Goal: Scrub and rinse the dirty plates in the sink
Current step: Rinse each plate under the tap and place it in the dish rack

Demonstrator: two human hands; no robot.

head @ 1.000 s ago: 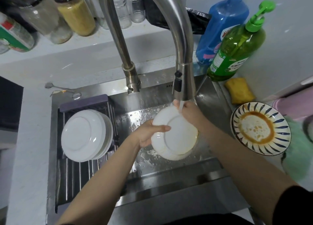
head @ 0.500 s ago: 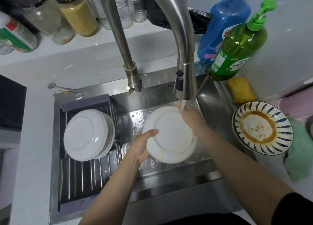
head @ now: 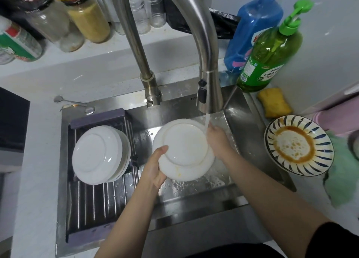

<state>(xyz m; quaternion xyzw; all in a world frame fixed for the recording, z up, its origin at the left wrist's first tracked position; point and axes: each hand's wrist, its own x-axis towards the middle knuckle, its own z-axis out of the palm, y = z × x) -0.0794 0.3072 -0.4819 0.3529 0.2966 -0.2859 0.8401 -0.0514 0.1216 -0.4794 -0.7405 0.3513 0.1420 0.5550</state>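
The white plate (head: 184, 151) is gripped at its lower left rim by the left hand (head: 155, 170), thumb curled over the upturned underside, while the right hand (head: 218, 139) is curled against the far right edge, its fingers hidden behind the rim. The plate is held tilted over the sink (head: 239, 141), back facing up, with the water stream (head: 206, 121) from the faucet (head: 209, 90) falling at its upper right edge. The rinse would be done best if the plate were turned so the yellowish smear near the lower rim is carried under the stream, the grip kept firm on the wet rim. Compared with half a second ago, the plate has been shifted slightly left, and the stream is seen more clearly.
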